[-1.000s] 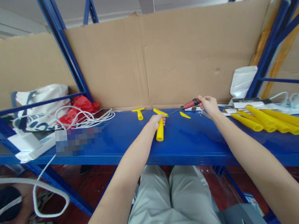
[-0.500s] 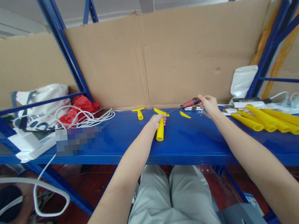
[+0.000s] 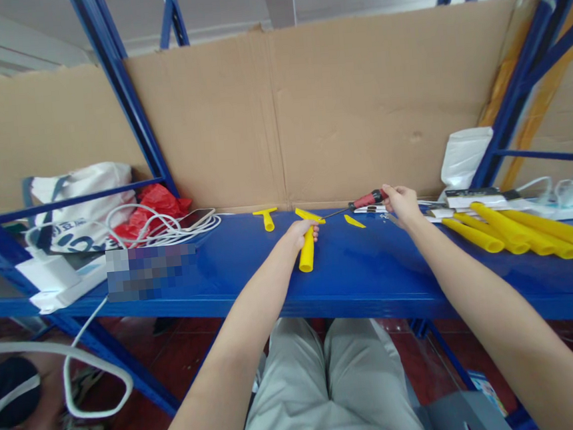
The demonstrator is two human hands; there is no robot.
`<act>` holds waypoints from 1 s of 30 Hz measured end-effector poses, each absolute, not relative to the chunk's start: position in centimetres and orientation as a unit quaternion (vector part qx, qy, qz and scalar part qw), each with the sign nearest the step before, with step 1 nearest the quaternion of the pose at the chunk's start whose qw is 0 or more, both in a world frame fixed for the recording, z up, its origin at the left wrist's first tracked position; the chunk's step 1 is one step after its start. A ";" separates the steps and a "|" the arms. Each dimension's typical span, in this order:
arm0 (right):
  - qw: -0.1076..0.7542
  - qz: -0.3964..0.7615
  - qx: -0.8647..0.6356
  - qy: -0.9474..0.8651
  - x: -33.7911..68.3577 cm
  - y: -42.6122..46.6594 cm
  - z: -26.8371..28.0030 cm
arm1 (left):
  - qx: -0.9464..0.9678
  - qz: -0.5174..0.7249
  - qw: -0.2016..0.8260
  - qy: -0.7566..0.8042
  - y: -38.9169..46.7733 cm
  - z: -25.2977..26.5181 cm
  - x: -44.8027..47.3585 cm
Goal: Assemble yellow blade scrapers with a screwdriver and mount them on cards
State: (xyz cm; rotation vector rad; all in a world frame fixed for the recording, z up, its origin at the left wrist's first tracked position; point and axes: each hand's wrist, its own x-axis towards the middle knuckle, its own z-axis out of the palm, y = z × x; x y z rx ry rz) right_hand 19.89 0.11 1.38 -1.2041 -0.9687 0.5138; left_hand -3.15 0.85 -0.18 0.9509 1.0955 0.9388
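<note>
My left hand (image 3: pixel 302 232) is closed around a yellow T-shaped piece (image 3: pixel 307 259), a round tube with a flat crossbar at its far end. In my right hand (image 3: pixel 400 202) is a screwdriver (image 3: pixel 368 199) with a red and black handle, held by the handle's end. Its thin shaft points left and its tip meets the crossbar beside my left fingers; the exact contact is too small to make out. Between the hands lies a flat yellow pointed piece (image 3: pixel 354 222). Another yellow T-shaped piece (image 3: pixel 267 220) rests farther back on the left.
Several yellow tubes (image 3: pixel 519 231) lie on the blue table (image 3: pixel 253 297) at right, near tiny metal bits (image 3: pixel 386 218). White cables (image 3: pixel 167 232), a power strip (image 3: pixel 72 287) and a cloth bag (image 3: pixel 85 206) occupy the left. Cardboard (image 3: pixel 357 102) walls the back.
Both hands keep their grip and place, with the screwdriver tip still at the yellow crossbar. Only a very slight shift of the view shows.
</note>
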 end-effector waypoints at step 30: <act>0.658 0.178 -0.484 -0.549 21.1 1.8 0.8 | 0.424 0.423 0.635 0.488 1.5 -0.7 -3.1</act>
